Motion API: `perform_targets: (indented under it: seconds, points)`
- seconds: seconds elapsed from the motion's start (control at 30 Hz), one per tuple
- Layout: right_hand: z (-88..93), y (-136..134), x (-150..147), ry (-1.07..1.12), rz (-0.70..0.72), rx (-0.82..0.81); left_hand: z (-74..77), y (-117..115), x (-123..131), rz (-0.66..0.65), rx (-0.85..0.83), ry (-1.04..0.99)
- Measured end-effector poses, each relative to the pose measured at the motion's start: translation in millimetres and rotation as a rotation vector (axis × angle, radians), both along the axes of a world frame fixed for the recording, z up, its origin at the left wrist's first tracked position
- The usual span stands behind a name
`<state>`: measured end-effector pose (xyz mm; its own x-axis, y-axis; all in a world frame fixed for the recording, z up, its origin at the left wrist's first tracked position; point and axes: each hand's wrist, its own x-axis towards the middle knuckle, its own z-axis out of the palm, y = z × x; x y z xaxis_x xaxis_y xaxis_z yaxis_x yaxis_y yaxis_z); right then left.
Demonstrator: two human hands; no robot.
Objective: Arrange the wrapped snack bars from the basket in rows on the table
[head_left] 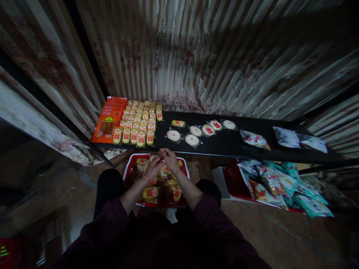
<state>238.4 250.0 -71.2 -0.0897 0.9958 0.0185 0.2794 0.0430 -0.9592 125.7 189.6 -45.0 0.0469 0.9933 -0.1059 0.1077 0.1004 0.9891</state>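
Dark sleeves [209, 213] reach up from the frame's bottom; left hand [153, 168] and right hand [169, 160] meet, fingertips together, any grasp untellable, equally near the wrapped cakes [150, 192] beneath, in the lower-centre red basket [128, 170].

No lettering legible — the packet labels [141, 139] seem too small.

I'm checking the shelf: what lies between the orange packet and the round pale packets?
In the head view, rows of small yellow packets, then a strip of black shelf.
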Motion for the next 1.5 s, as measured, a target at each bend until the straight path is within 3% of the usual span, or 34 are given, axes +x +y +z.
perform_targets:
  seconds: [0.1, 0.2, 0.3, 0.5, 0.63, 0.8, 1.07, 1.2, 1.5]
  points:
    - [-15.5, -20, 16, -0.212, -0.013, 0.013, -15.8, -18, 11, 0.035, -0.265, -0.184]
    - [-31.7, -35, 33, -0.415, 0.006, -0.035, -33.1, -31, 27, 0.253, -0.478, -0.340]
    - [-46.6, -41, 46, -0.528, 0.064, -0.044, -45.7, -33, 42, 0.398, -0.562, -0.360]
    - [-67.0, -43, 60, -0.455, 0.119, -0.079, -54.1, -22, 55, 0.425, -0.579, -0.374]
    - [-72.8, -40, 59, -0.491, 0.154, -0.171, -56.6, -19, 58, 0.424, -0.593, -0.396]
    - [-75.6, -34, 59, -0.484, 0.180, -0.170, -58.2, -24, 57, 0.453, -0.588, -0.455]
    - [-67.5, -30, 67, -0.286, 0.202, -0.138, -46.1, -30, 54, 0.438, -0.465, -0.540]
    - [-63.3, -33, 71, -0.168, 0.210, -0.178, -41.3, -35, 57, 0.489, -0.418, -0.525]
    - [-45.7, -39, 69, 0.093, 0.212, -0.212, -30.0, -37, 60, 0.444, -0.297, -0.413]
